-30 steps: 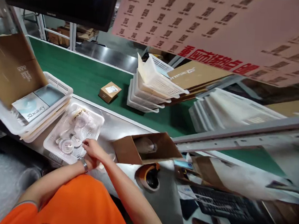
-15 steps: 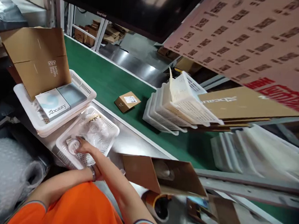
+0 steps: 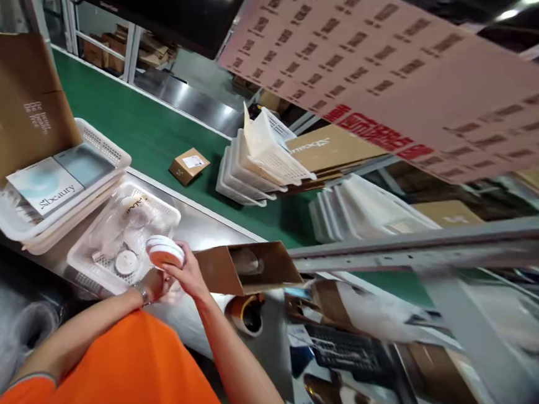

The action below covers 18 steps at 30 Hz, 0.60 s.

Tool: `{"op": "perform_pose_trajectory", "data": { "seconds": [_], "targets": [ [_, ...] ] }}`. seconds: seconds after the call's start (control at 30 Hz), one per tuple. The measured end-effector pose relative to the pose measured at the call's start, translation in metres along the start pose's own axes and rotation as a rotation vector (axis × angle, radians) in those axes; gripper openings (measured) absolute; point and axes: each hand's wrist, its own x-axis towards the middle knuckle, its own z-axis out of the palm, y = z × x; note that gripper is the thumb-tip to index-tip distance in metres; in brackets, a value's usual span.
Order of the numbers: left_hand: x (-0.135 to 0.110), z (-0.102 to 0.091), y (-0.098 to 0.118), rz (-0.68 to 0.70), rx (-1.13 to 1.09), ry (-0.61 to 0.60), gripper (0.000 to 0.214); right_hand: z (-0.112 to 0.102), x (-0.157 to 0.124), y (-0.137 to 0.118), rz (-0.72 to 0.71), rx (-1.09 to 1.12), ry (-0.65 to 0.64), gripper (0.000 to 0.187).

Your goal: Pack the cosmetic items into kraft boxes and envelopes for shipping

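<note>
A round orange-and-white jar (image 3: 165, 253) is gripped between the thumb and fingers of my right hand (image 3: 189, 275), held up at the right side of a white perforated basket (image 3: 77, 260). My left hand (image 3: 156, 284) is below it, close to the right wrist; its fingers are largely hidden, and I cannot make out what they hold. Inside the basket lie a white round-topped container (image 3: 126, 262) and clear bubble wrap (image 3: 121, 218). Beside my hands an open cardboard box (image 3: 264, 267) has clear wrapping inside.
At left, another white basket (image 3: 102, 136) carries an open carton and a white-and-blue box (image 3: 47, 184). A small labelled carton (image 3: 189, 166) sits on the green conveyor (image 3: 153, 134), near stacked white baskets (image 3: 248, 169). A keyboard (image 3: 346, 351) lies at lower right.
My right hand has come up out of the basket to the right and now holds the orange-and-white jar. The whole view has turned rightward.
</note>
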Motion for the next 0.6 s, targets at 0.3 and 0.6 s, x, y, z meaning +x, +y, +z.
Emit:
{"op": "perform_pose_trajectory", "data": {
  "seconds": [0.3,0.6],
  "targets": [
    [0.019,0.006,-0.004,0.035,0.020,-0.018,0.047,-0.037,-0.100,0.091,0.061,-0.120,0.028,0.061],
    [0.005,0.005,-0.005,0.112,-0.017,0.018,0.044,-0.040,-0.071,0.117,0.096,-0.030,-0.053,0.068]
  ]
}}
